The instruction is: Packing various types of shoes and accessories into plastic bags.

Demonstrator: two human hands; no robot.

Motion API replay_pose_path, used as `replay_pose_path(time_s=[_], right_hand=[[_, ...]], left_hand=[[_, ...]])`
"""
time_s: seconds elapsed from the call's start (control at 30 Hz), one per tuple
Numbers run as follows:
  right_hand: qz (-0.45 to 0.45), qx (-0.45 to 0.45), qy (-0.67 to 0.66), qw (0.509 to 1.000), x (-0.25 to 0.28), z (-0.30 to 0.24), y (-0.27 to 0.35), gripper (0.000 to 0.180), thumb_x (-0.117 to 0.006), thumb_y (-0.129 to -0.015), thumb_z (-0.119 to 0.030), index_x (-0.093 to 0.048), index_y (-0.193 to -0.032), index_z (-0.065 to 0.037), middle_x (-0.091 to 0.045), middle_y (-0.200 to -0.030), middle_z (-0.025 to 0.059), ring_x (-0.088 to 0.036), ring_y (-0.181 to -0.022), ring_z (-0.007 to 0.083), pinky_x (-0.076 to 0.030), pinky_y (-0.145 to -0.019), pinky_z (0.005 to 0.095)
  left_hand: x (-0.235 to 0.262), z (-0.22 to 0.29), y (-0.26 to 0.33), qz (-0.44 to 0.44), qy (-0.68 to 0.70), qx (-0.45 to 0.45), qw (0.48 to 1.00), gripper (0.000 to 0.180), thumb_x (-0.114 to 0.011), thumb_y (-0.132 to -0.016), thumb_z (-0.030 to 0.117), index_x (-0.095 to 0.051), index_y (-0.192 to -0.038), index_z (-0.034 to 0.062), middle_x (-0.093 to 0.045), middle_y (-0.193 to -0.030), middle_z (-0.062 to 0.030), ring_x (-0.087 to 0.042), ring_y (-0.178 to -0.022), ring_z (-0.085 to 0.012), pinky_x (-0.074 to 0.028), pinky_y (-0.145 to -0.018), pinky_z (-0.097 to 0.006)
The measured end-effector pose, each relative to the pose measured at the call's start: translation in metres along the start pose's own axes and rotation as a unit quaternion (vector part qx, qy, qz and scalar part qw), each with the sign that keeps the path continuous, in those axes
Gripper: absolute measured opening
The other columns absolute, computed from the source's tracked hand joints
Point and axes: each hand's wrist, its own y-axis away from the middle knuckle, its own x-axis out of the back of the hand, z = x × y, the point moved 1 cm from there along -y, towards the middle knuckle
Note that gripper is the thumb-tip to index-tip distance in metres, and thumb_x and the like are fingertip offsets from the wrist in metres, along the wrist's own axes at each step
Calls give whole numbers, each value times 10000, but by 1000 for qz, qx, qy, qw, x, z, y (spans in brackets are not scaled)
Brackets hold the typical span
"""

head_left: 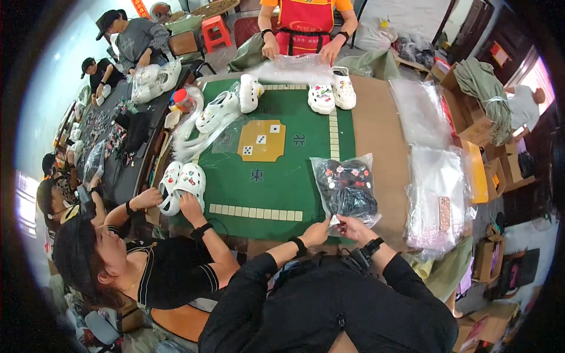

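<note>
Black sleeves fill the lower centre of the frame, and both forearms reach up to a green game table [276, 182]. Just below centre, the left hand [316, 233] and right hand [352, 226] pinch the near edge of a clear plastic bag [346, 187] holding dark clogs with coloured charms. That bag lies on the table's right side, near its front edge. To its right, a stack of empty clear bags [435, 194] rests on brown board. At left, another person's hands hold a pair of white clogs [182, 185]. At top centre, a person in a red apron [306, 23] handles another bag beside more white clogs [331, 91].
</note>
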Motion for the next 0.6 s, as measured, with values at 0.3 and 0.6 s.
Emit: replay_pose_path(time_s=[0.3, 0.6], right_hand=[[-21, 210, 19, 977, 8, -49, 42, 225, -563, -863, -265, -599, -900, -47, -626, -847, 61, -599, -755, 157, -484, -691, 283], [33, 349, 108, 930, -2, -179, 42, 198, -499, -898, -227, -559, -799, -65, -591, -782, 19, -572, -675, 109, -457, -610, 228]], left_hand=[[48, 16, 16, -1, 59, -22, 998, 719, -628, -771, 317, -281, -1335, 36, -469, -1198, -240, -494, -1045, -373, -409, -883, -402], [51, -51, 31, 42, -85, 103, 990, 450, -567, -789, 252, -493, -1181, 45, -504, -1120, -218, -477, -1044, -377, -402, -889, -428]])
